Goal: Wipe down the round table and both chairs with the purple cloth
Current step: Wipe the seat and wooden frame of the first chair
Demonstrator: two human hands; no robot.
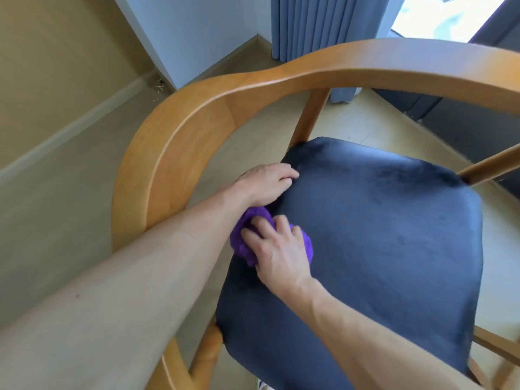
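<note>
purple cloth [246, 243] | soft, light, bunched | right hand [281, 249] clutching it on chair [380, 249] seat, 9 o'clock edge | left hand [264, 184] at seat rim, grip unclear

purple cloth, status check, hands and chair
Right hand grips purple cloth on chair seat. Left hand rests at seat edge. Nothing blocking.

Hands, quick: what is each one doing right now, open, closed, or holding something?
Left hand: fingers curled at the edge of the dark blue seat; whether it grips anything cannot be told.
Right hand: fingers curled over the purple cloth, holding it on the seat.
</note>
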